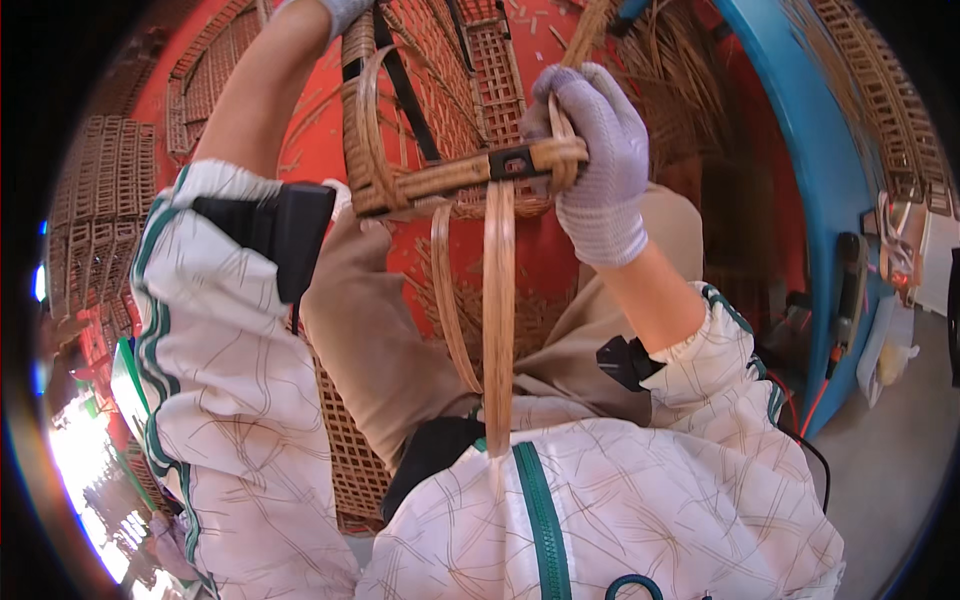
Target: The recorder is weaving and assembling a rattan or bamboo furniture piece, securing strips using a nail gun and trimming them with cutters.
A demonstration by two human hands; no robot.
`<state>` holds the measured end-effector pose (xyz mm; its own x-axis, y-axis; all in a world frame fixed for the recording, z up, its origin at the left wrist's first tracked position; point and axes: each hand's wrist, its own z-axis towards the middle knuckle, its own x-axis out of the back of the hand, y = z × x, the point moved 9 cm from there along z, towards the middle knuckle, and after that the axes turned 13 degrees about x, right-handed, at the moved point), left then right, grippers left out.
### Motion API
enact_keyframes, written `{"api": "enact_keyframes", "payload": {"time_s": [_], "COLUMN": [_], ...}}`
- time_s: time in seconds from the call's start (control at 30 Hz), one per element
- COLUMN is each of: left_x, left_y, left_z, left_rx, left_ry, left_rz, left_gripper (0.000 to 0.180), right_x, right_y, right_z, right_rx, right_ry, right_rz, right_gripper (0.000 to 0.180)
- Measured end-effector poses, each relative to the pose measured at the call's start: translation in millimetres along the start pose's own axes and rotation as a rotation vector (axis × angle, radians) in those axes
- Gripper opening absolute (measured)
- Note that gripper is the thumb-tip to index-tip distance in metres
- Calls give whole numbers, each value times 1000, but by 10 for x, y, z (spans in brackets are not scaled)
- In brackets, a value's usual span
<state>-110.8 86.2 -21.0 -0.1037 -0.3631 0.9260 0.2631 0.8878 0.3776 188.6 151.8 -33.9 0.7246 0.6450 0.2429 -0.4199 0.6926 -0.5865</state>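
Note:
Before me a woven rattan basket (425,90) is tilted over my lap, its near rim (440,183) wrapped in cane with black bands. My right hand (608,150), in a pale knitted glove, is closed at the rim's right corner around a flat rattan strip (590,35) that runs up out of view. Beside the basket's far left corner, my gloved left hand (345,10) is cut off by the top edge, so its fingers are hidden. Long rattan strips (498,300) hang from the rim toward my jacket.
Stacked woven baskets (105,220) stand at the left. Loose rattan strips (675,85) lie in a heap beyond my right hand, near a blue curved panel (800,150). Cane scraps litter the red floor (315,115). A lattice-woven piece (350,455) lies below my left thigh.

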Motion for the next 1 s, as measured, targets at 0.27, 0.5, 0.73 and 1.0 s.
{"api": "enact_keyframes", "payload": {"time_s": [0.27,0.5,0.73,1.0], "left_x": [195,671,942,1233], "left_y": [-721,-1490,-1870,-2077], "left_z": [-29,-1293,-2378,-3266], "left_rx": [-9,134,209,-252], "left_ry": [-107,129,543,482], "left_rz": [-203,-266,-234,-492], "left_gripper": [39,48,63,22], "right_x": [-76,-99,-132,-676], "right_y": [32,-369,-813,-1285], "right_z": [67,-621,-983,-1349], "right_rx": [-180,-513,-518,-839], "right_ry": [-111,-198,-209,-628], "right_rz": [141,463,641,619], "right_gripper": [29,19,20,26]}}
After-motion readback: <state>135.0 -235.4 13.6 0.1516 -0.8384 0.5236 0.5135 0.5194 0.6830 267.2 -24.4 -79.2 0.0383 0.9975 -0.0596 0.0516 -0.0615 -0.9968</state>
